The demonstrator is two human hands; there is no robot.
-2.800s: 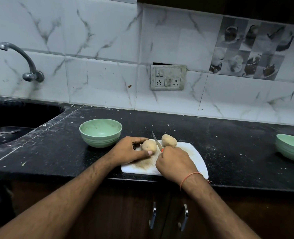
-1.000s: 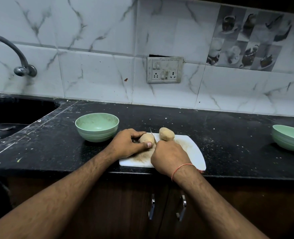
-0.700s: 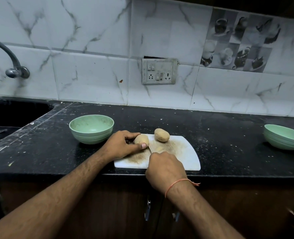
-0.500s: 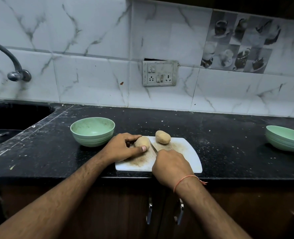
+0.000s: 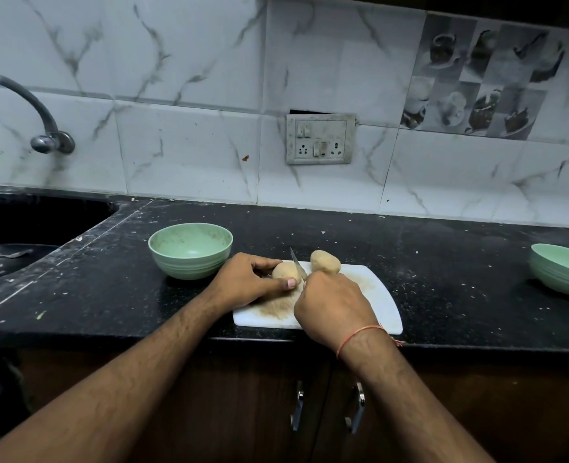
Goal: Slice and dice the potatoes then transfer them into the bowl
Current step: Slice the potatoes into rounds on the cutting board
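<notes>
A black speckled stone countertop [image 5: 443,262] runs from a dark sink [image 5: 26,228] on the left to the right edge, with wide bare room behind and to the right of the board. A white rectangular plastic cutting board [image 5: 380,305] lies at the counter's front edge, its near side almost flush with the lip. A pale green ribbed bowl [image 5: 190,250] stands just left of the board, apart from it; a second green bowl [image 5: 560,272] sits well to the right. The left hand [image 5: 249,282] curls its fingers around a tan unpeeled potato [image 5: 285,271] on the board. The right hand [image 5: 333,305] is closed on a small steel knife [image 5: 297,266], blade tilted against that potato. Another tan potato [image 5: 325,261] lies at the board's far edge.
</notes>
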